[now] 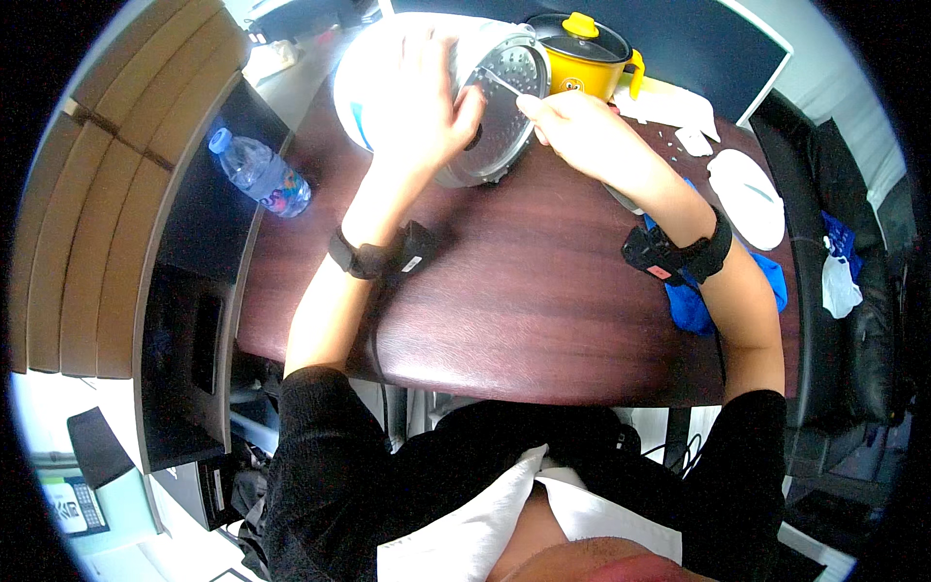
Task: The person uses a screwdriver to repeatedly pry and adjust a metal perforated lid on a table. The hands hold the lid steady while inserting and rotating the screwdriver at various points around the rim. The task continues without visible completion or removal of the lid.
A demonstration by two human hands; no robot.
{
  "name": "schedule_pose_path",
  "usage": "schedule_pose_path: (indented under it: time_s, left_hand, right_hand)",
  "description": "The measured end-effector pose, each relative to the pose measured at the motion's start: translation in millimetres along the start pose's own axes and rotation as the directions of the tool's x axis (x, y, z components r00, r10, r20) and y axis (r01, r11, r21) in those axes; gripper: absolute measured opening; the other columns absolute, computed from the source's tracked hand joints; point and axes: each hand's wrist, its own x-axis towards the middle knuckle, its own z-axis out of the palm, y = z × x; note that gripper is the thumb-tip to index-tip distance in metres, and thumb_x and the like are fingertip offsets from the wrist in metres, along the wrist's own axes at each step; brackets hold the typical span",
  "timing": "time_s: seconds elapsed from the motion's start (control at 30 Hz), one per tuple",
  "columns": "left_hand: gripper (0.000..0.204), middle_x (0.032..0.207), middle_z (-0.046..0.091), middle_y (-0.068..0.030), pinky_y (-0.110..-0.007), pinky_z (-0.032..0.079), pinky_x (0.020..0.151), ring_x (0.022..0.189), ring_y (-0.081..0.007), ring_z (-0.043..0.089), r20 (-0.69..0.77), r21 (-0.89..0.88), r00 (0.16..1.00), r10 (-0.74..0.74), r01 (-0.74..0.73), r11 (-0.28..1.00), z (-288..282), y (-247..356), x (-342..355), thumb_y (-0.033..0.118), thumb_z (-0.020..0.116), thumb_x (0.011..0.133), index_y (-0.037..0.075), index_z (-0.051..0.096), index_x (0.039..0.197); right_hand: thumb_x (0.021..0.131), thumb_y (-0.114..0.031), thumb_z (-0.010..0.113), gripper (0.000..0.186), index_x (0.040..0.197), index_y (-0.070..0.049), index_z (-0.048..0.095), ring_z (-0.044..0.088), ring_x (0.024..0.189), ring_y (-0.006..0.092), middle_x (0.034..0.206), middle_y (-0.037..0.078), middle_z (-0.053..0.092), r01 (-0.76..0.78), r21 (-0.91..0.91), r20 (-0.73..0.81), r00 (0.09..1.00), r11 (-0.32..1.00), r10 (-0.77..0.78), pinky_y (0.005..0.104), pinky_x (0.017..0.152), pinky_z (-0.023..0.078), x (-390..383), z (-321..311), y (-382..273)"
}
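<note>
A white round appliance (499, 121) lies on its side at the back of the dark wooden table, its open end turned toward the right. Inside its clear rim is a dark, round face with many small light dots. My left hand (424, 116) rests over the white body and steadies it, thumb near the rim. Pinched in the fingers of my right hand (572, 121) is a thin pale stick (499, 80), whose far end reaches into the open end. The tip's exact kind is too small to make out. Black bands circle both wrists.
Behind my right hand stands a yellow pot (582, 68) with a lid. A white oval object (747, 199) and blue cloth (690, 308) lie at the right. White tissue (669, 103) and crumbs are nearby. A water bottle (262, 175) is at the left, beside cardboard boxes (107, 213).
</note>
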Motion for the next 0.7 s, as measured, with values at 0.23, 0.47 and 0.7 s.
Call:
schedule_pose_path:
  time_s: [0.23, 0.47, 0.7]
  left_hand:
    - [0.054, 0.127, 0.051, -0.0201, -0.050, 0.035, 0.104, 0.122, -0.0406, 0.045, -0.010, 0.017, 1.000, 0.011, -0.011, 1.000, 0.8, -0.4, 1.6, 0.027, 0.067, 0.076, 0.005, 0.051, 0.123]
    - [0.055, 0.128, 0.050, -0.0240, -0.049, 0.034, 0.106, 0.124, -0.0403, 0.045, 0.107, -0.025, 0.989, -0.102, 0.106, 0.994, -13.0, 13.7, 1.2, 0.017, 0.062, 0.080, -0.001, 0.046, 0.129]
    - [0.056, 0.132, 0.047, -0.0262, -0.051, 0.032, 0.106, 0.124, -0.0433, 0.043, 0.120, -0.034, 0.987, -0.108, 0.113, 0.993, -10.5, 10.4, -0.3, 0.016, 0.062, 0.079, -0.001, 0.045, 0.129]
  right_hand:
    - [0.099, -0.036, 0.046, 0.037, 0.082, -0.004, 0.055, 0.050, 0.055, 0.0095, 0.058, -0.001, 0.044, -0.277, 0.302, 0.251, 0.946, 0.912, 0.204, 0.0242, 0.054, 0.044, -6.2, -17.7, -6.0]
    - [0.101, -0.029, 0.043, 0.026, 0.095, -0.005, 0.050, 0.055, 0.063, 0.0115, 0.073, 0.001, 0.049, -0.099, 0.695, -0.007, 0.990, 0.712, 0.144, 0.0266, 0.061, 0.048, -36.3, 1.4, 88.8]
    - [0.103, -0.026, 0.039, 0.023, 0.095, -0.006, 0.048, 0.057, 0.073, 0.0125, 0.077, 0.002, 0.050, -0.049, 0.681, -0.013, 0.997, 0.731, 0.078, 0.0264, 0.070, 0.047, -62.2, 21.4, 125.4]
